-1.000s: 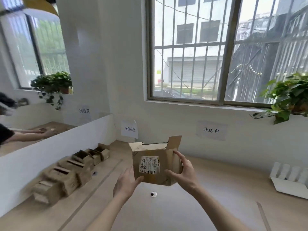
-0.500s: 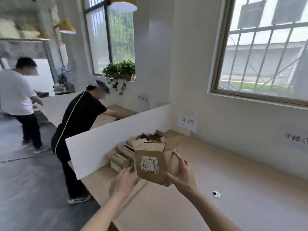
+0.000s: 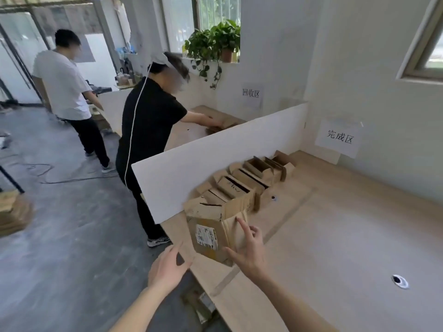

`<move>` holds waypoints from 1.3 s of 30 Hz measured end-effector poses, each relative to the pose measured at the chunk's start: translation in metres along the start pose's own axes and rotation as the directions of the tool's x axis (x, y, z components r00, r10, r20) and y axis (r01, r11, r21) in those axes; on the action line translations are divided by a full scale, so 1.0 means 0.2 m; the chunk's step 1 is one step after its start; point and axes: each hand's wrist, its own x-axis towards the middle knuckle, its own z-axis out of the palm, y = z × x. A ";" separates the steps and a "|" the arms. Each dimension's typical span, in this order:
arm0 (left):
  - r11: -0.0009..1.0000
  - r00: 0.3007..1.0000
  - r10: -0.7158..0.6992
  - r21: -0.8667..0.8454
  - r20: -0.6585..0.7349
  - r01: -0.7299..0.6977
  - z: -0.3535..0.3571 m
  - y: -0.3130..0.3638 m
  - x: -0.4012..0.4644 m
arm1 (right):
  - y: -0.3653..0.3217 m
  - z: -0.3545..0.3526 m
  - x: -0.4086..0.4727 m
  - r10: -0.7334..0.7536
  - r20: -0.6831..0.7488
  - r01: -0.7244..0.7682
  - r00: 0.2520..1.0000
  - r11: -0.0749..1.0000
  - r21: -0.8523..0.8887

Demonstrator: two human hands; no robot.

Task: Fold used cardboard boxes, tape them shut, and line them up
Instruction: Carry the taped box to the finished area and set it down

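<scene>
A brown cardboard box (image 3: 211, 232) with a white shipping label stands at the near end of a row of folded boxes (image 3: 242, 185), by the table's left edge. Its top flaps are closed unevenly. My right hand (image 3: 250, 248) lies against the box's right side with fingers spread and nearly straight, the thumb by its lower front corner. My left hand (image 3: 167, 265) hovers just left of the box with fingers spread, a small gap from it, over the table edge.
A white divider board (image 3: 215, 159) runs behind the row. The wooden table (image 3: 335, 248) stretches right, with a cable hole (image 3: 399, 281). A person in black (image 3: 148, 130) works beyond the divider, and another in white (image 3: 64, 89) stands farther off. Loose cardboard lies on the floor (image 3: 201, 305).
The view swung left and down. The box went from mid-air between both hands down to the near end of the row. My left hand has come off it.
</scene>
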 end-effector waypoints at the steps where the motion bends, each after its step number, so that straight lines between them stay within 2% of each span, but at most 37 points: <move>1: 1.000 1.000 -0.010 0.014 0.015 0.010 0.02 -0.04 0.09 | 0.03 0.07 0.07 0.013 0.009 -0.013 1.000 1.000 -0.004; 5: 0.996 0.995 -0.060 0.075 0.077 0.054 0.09 -0.15 0.38 | 0.14 0.32 0.30 0.063 0.044 -0.061 0.997 0.997 -0.041; 11: 0.989 0.983 -0.100 0.126 0.151 0.081 0.19 -0.27 0.66 | 0.28 0.58 0.55 0.044 0.131 -0.035 0.990 0.997 -0.075; 16: 0.990 0.967 -0.120 0.101 0.226 0.099 0.27 -0.38 0.79 | 0.35 0.69 0.63 0.094 0.110 -0.081 0.990 0.990 -0.115; 22: 0.991 0.946 -0.123 0.091 0.298 0.100 0.36 -0.40 0.86 | 0.43 0.81 0.66 0.197 0.033 -0.190 0.980 0.970 -0.149; 30: 0.995 0.936 -0.086 0.075 0.342 0.065 0.47 -0.44 0.89 | 0.51 0.91 0.72 0.326 0.019 -0.320 0.945 0.936 -0.145; 35: 0.997 0.931 -0.072 0.054 0.358 0.056 0.50 -0.46 0.88 | 0.51 0.94 0.76 0.324 0.038 -0.317 0.945 0.940 -0.128; 39: 0.997 0.930 -0.080 0.046 0.358 0.068 0.50 -0.46 0.88 | 0.52 0.93 0.75 0.307 0.067 -0.291 0.949 0.939 -0.184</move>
